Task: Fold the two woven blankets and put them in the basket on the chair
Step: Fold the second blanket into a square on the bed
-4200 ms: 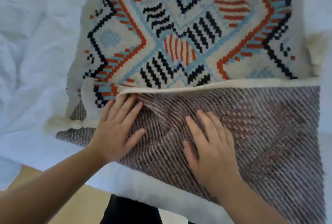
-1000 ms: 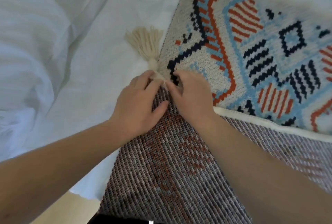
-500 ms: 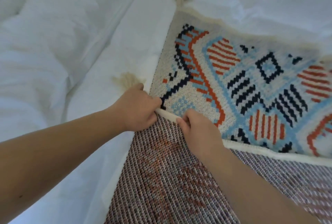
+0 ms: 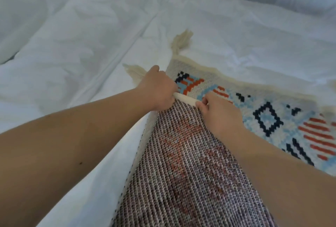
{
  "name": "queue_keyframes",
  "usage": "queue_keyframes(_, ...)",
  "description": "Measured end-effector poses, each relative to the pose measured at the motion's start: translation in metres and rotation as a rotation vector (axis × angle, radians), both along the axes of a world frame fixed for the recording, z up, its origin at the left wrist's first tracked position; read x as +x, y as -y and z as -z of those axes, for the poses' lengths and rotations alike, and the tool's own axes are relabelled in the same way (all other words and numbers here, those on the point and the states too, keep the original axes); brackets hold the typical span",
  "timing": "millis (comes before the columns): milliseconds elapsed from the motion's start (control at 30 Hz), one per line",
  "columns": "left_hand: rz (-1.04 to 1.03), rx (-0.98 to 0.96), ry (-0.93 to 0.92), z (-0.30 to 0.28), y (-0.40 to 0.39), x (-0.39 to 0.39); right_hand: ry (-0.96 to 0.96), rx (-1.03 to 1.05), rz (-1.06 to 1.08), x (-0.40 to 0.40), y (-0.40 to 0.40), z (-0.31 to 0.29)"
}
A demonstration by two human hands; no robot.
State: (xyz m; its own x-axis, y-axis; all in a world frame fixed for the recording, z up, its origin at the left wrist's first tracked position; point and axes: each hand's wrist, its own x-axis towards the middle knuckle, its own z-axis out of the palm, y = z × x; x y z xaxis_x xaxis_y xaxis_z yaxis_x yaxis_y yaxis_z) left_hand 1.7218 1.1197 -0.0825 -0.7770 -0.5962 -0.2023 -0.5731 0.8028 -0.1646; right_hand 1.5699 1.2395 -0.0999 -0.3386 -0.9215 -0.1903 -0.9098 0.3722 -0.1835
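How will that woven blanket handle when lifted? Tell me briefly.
Likely floppy: the woven blanket already bends over itself under the left hand and right hand. Its thick weave suggests some weight. The rough knit probably won't slip.

Woven blanket (image 4: 269, 117) had a cream face with navy, orange and light-blue pixel-like geometric motifs, cream border and tassels (image 4: 181, 42). Its folded-over underside (image 4: 190, 172) was grey-purple twill-like weave with faint reddish shapes. Bedding (image 4: 91, 35) was plain white.
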Motion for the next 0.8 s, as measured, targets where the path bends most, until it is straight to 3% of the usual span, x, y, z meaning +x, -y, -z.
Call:
queue_keyframes(267, -0.196, -0.049, -0.165, 0.011, 0.083, -0.034, -0.137, -0.168, -0.12, -0.035, 0.091, 0.012)
queue_keyframes(367, -0.439, -0.063, -0.378, 0.025, 0.106, -0.051, -0.185, -0.253, -0.087, -0.052, 0.124, 0.026)
queue_keyframes(500, -0.81, 0.077, -0.578, 0.077, 0.091, -0.046, -0.122, -0.169, -0.032, -0.062, 0.135, 0.07)
queue_keyframes(567, -0.822, 0.127, -0.559, 0.094, 0.078, -0.038, -0.054, -0.179, -0.004, -0.059, 0.131, 0.096)
queue_keyframes(700, -0.627, -0.069, -0.481, 0.1, 0.071, -0.039, -0.085, -0.265, -0.015, -0.058, 0.131, 0.124)
queue_keyframes(800, -0.594, -0.004, -0.477, 0.097, 0.079, -0.046, -0.088, -0.265, -0.03, -0.058, 0.133, 0.127)
